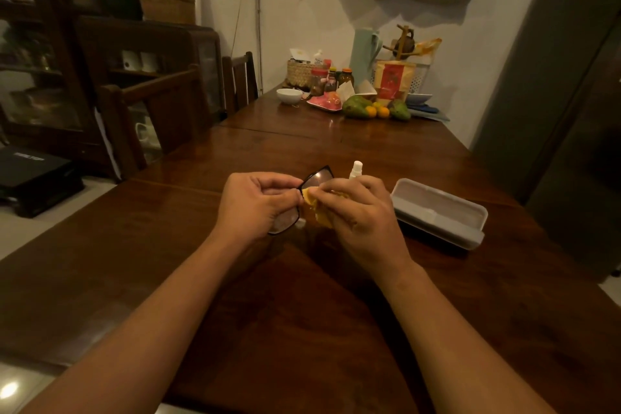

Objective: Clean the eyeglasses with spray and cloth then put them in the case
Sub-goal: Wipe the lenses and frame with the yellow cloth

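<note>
- wiping step: left hand (258,202) pinches the glasses (317,176) over the table's (302,312) middle; right hand (359,212) fingers are clamped on the cloth (311,200) against the frame.
- spray (356,170) stands just behind the right hand; case (440,208) lies open near the right edge.
- next, likely: finish the lenses, fold the arms, then move to the case.

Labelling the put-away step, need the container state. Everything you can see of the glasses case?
The case is a long box with rounded corners, pale grey and plastic-looking, lying open side up on the wooden table, right of the right hand. Its inside looks bare apart from a small pale piece near the middle, too blurred to name. A darker part shows under its near edge. Nothing but the table touches it; the spray bottle stands apart from its left end.
</note>
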